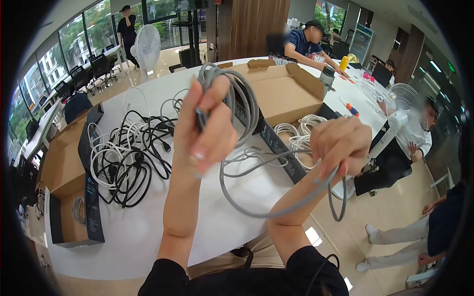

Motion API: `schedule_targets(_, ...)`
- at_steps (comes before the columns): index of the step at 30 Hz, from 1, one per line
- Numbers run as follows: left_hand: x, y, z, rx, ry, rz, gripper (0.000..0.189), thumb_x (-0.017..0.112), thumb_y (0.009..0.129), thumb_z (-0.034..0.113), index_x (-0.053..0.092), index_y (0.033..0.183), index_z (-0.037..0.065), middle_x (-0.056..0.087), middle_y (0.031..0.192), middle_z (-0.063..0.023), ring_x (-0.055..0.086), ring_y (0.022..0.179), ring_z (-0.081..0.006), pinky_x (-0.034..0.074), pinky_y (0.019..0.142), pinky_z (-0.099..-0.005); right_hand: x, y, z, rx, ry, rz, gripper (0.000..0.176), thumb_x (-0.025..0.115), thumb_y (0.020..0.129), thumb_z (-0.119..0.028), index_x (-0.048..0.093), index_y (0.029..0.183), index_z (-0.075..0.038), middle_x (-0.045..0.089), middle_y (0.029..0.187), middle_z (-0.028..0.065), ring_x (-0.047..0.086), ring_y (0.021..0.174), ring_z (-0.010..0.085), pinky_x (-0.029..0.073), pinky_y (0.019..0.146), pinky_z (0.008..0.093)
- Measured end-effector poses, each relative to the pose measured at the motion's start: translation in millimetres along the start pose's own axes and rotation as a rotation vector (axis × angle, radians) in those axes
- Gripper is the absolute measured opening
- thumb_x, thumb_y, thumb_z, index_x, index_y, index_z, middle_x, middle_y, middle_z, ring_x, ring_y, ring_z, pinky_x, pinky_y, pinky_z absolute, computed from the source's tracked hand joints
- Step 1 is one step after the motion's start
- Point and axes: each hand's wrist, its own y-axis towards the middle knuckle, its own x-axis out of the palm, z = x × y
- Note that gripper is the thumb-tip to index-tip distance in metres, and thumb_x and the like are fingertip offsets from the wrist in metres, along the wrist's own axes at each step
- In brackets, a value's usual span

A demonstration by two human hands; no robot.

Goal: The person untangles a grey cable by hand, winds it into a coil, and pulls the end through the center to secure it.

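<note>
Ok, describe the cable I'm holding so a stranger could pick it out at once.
Above the big white table, in front of the open cardboard box, the grey cable is held up, coiled in the left hand and looping to the right hand. Unlike the black and white cables heaped on the table, it is plain grey and off the surface.

Near white table (138, 232) bare. Tangled black and white cables (128, 158) block left, open brown cardboard box (286, 93) far, grey cable loops (249, 106) centre.
</note>
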Motion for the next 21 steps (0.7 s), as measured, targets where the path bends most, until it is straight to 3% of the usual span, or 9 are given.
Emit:
schedule_targets(3, 8, 2, -6, -0.114, 0.718, 0.094, 0.034, 0.026, 0.094, 0.038, 0.033, 0.078, 0.009, 0.054, 0.051, -0.0116, 0.05, 0.04, -0.0123, 0.038, 0.043, -0.0208, 1, -6, -2, 0.157, -0.192, 0.285, 0.023, 0.058, 0.077, -0.012, 0.061, 0.073, 0.01, 0.06, 0.061, 0.0157, 0.045, 0.041, 0.0107, 0.03, 0.037, 0.0228)
schedule_targets(4, 19, 2, -14, -0.127, 0.789, 0.142, 0.034, 0.034, 0.092, 0.038, 0.036, 0.078, 0.007, 0.058, 0.061, -0.0141, 0.053, 0.048, -0.0118, 0.038, 0.044, -0.0193, 1, -7, -3, 0.22, -0.277, 0.38, 0.024, 0.058, 0.077, -0.013, 0.061, 0.072, 0.01, 0.06, 0.062, 0.0161, 0.044, 0.041, 0.0099, 0.03, 0.037, 0.0222)
schedule_targets(7, 27, 0, -33, -0.188, 0.957, 0.231, 0.039, 0.038, 0.09, 0.041, 0.032, 0.072, 0.006, 0.056, 0.053, -0.018, 0.051, 0.035, -0.0195, 0.041, 0.034, -0.0237, -3, -13, 2, 0.201, -0.143, 0.458, 0.024, 0.056, 0.078, -0.014, 0.062, 0.072, 0.009, 0.06, 0.062, 0.0166, 0.044, 0.043, 0.0086, 0.028, 0.037, 0.021)
schedule_targets(8, 29, 1, -29, -0.268, 0.939, 0.209, 0.039, 0.039, 0.09, 0.04, 0.033, 0.073, 0.005, 0.057, 0.055, -0.0186, 0.051, 0.036, -0.0182, 0.039, 0.034, -0.022, -3, -13, 6, 0.132, -0.068, 0.424, 0.023, 0.057, 0.077, -0.012, 0.061, 0.071, 0.01, 0.059, 0.059, 0.0162, 0.043, 0.039, 0.0109, 0.028, 0.035, 0.0236)
schedule_targets(12, 23, -2, -17, -0.349, 0.858, 0.077, 0.023, 0.034, 0.092, 0.022, 0.037, 0.079, 0.003, 0.059, 0.058, -0.0125, 0.052, 0.039, -0.0137, 0.037, 0.039, -0.0185, -12, -9, 5, -0.032, 0.208, -0.077, 0.024, 0.056, 0.08, -0.01, 0.061, 0.069, 0.011, 0.056, 0.052, 0.0137, 0.041, 0.034, 0.0161, 0.034, 0.036, 0.0283)
schedule_targets(15, 20, -2, -11, -0.341, 0.825, -0.001, 0.023, 0.034, 0.092, 0.021, 0.037, 0.079, 0.003, 0.059, 0.059, -0.0131, 0.055, 0.043, -0.0149, 0.042, 0.043, -0.0197, -18, -10, 1, -0.122, 0.319, -0.132, 0.027, 0.057, 0.082, -0.014, 0.061, 0.07, 0.01, 0.057, 0.053, 0.0132, 0.043, 0.035, 0.0156, 0.036, 0.037, 0.028)
schedule_targets(16, 21, -1, -10, -0.364, 0.863, -0.029, 0.024, 0.034, 0.092, 0.022, 0.038, 0.08, 0.002, 0.06, 0.061, -0.0135, 0.057, 0.047, -0.0159, 0.045, 0.046, -0.021, -21, -13, 0, -0.115, 0.347, -0.072, 0.032, 0.056, 0.084, -0.018, 0.06, 0.067, 0.008, 0.054, 0.05, 0.0105, 0.041, 0.035, 0.0135, 0.035, 0.036, 0.0275)
schedule_targets(19, 33, -1, -21, -0.41, 0.957, 0.097, 0.036, 0.041, 0.089, 0.035, 0.036, 0.072, 0.005, 0.06, 0.061, -0.0171, 0.055, 0.045, -0.014, 0.04, 0.041, -0.0204, -17, -17, 5, -0.071, 0.3, 0.211, 0.034, 0.053, 0.086, -0.021, 0.056, 0.065, 0.005, 0.044, 0.044, 0.0037, 0.034, 0.033, 0.0083, 0.033, 0.038, 0.0246)
schedule_targets(21, 38, 0, -25, -0.477, 0.93, 0.124, 0.034, 0.042, 0.089, 0.033, 0.039, 0.074, 0.003, 0.059, 0.059, -0.015, 0.051, 0.043, -0.0116, 0.038, 0.039, -0.0209, -14, -17, 10, -0.035, 0.283, 0.374, 0.034, 0.051, 0.087, -0.023, 0.054, 0.066, 0.004, 0.039, 0.042, -0.0002, 0.03, 0.033, 0.0056, 0.032, 0.039, 0.0233)
